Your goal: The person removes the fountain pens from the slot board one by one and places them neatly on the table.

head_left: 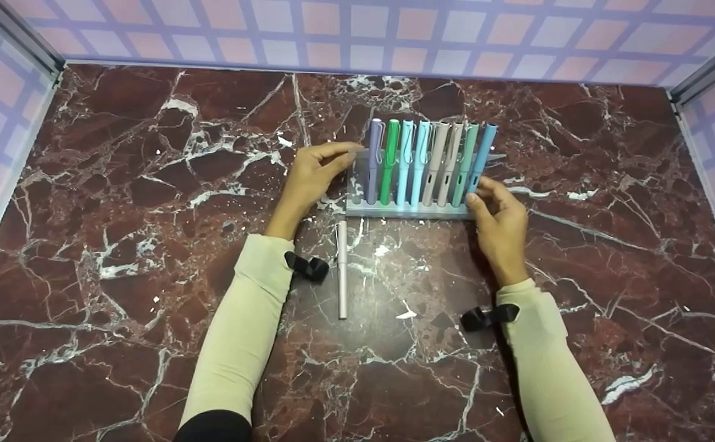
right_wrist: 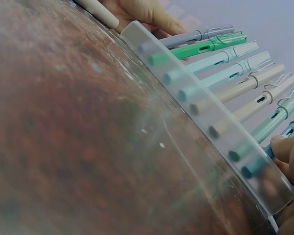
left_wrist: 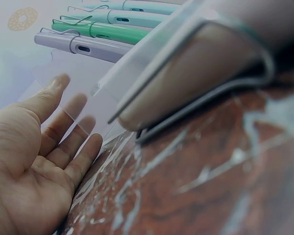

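A clear pen stand (head_left: 410, 212) holds several clip pens in a row: purple (head_left: 373, 162) at the left, then green (head_left: 390, 162), light blue, beige, teal, and blue (head_left: 481, 158) at the right. My left hand (head_left: 316, 175) pinches the stand's upper left edge. In the left wrist view its thumb is in front of the clear panel (left_wrist: 105, 98), and its fingers show through from behind. My right hand (head_left: 502, 221) grips the right end, its thumb (right_wrist: 284, 147) against the blue pen's lower part. Before the stand lies a loose pinkish-silver pen (head_left: 342, 270).
The table (head_left: 118, 344) is dark red marble with white veins. Checkered panels stand along its back (head_left: 363, 37) and both sides. Black straps (head_left: 308, 267) are fixed at both wrists, the left one close to the loose pen.
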Demonstrator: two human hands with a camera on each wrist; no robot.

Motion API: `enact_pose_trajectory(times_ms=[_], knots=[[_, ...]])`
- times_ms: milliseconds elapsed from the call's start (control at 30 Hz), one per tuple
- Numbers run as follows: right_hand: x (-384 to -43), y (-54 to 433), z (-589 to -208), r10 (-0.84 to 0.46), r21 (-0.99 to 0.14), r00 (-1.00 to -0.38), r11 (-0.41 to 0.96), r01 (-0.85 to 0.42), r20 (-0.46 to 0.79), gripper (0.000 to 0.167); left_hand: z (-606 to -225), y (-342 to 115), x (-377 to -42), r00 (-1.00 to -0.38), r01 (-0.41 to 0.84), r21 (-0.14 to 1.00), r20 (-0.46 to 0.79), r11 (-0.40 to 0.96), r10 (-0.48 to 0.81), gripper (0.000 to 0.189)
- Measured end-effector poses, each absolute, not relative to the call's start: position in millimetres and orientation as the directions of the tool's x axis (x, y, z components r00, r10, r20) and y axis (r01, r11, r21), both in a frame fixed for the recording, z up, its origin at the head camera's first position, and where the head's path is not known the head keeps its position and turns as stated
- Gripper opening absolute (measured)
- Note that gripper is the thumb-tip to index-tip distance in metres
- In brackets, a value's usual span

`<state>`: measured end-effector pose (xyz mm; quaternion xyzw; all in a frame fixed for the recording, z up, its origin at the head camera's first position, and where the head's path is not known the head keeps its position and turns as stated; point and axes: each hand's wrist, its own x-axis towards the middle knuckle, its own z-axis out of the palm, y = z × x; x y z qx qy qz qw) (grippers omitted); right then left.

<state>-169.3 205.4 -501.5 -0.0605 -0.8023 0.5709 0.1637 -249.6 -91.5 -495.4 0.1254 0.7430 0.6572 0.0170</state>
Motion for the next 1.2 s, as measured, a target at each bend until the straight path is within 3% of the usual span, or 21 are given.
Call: enact_pose_trajectory(times_ms=[600,1200], knots=[[-169,204,-501,0.329,-0.948,-0.922,0.3,-0.104,0.205,0.019,-495,-91,-250,-0.966,0.175,0.978,0.148,0.112,0.211,0.021],[-167,202,-496,0.45,-0.947,-0.835,0.09,-0.31,0.316,0.013,-474,-88,-238,-0.973,0.14,0.982,0.111,0.13,0.204,0.022]])
